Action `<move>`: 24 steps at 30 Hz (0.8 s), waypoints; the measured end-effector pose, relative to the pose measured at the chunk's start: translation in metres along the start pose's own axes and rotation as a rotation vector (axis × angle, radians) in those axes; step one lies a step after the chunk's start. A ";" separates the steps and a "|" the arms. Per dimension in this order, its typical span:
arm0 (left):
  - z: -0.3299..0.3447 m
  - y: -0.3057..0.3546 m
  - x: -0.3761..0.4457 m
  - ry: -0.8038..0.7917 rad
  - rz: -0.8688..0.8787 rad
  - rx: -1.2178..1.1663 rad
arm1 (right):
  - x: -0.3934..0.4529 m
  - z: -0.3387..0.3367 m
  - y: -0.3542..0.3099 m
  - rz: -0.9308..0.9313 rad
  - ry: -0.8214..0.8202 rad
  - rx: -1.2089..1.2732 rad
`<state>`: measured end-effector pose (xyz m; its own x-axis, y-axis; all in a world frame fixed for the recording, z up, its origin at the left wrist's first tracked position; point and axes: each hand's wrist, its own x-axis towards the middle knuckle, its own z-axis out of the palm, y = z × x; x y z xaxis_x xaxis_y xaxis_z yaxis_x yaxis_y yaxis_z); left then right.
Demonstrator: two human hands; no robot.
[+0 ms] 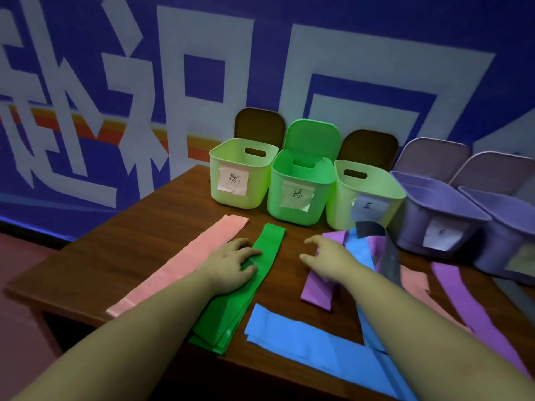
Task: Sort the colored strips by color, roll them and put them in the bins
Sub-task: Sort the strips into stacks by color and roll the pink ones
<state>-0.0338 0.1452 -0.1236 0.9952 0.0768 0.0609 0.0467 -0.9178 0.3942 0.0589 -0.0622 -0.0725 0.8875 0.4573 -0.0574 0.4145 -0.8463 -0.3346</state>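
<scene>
Blue strips (pixel 304 340) nearest, sprawled flat just right of the green stack's near end. Green stack (pixel 246 287) itself running long down the middle of the table (pixel 130 241), several layers deep. Left hand (pixel 231 261) flat on top of that stack, fingers straight and pressing down, not pinching anything. Pink stack (pixel 179 264) just left of the green one, lying alongside, left wrist crossing part of it. Right hand (pixel 327 256) right of the green stack, fingers spread loose over a purple strip (pixel 318 287); touching it or just hovering, can't tell, too blurry. Further right of the green: a messy pile with more blue, a grey strip (pixel 382 250) curling up, another pink one (pixel 414 282) and a long purple one (pixel 474 308). Behind the green stack's far end, a row of five bins, lids up: pale green (pixel 240 175), bright green (pixel 298 192), another pale green (pixel 362 195), then two purple ones (pixel 434 215) off right. Paper labels on the fronts, handwriting not readable.
</scene>
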 end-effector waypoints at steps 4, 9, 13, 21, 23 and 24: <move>-0.012 0.019 0.003 -0.073 -0.085 0.169 | -0.039 -0.008 0.022 0.003 0.013 -0.067; -0.012 0.071 -0.005 0.018 0.065 0.179 | -0.073 -0.004 0.026 -0.054 0.068 0.015; -0.004 0.107 -0.019 -0.141 0.231 0.129 | -0.086 0.010 0.021 -0.104 0.036 0.041; -0.002 0.122 -0.029 -0.132 0.201 0.082 | -0.098 0.010 0.014 -0.135 0.142 -0.142; -0.007 0.125 -0.029 -0.044 0.168 -0.002 | -0.100 0.001 0.014 -0.142 0.181 -0.084; -0.010 0.127 -0.028 0.006 0.149 -0.054 | -0.102 -0.006 0.013 -0.143 0.203 -0.058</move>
<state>-0.0564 0.0304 -0.0659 0.9902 -0.0567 0.1276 -0.1067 -0.8970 0.4289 -0.0251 -0.1211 -0.0655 0.8387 0.5144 0.1787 0.5445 -0.7939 -0.2705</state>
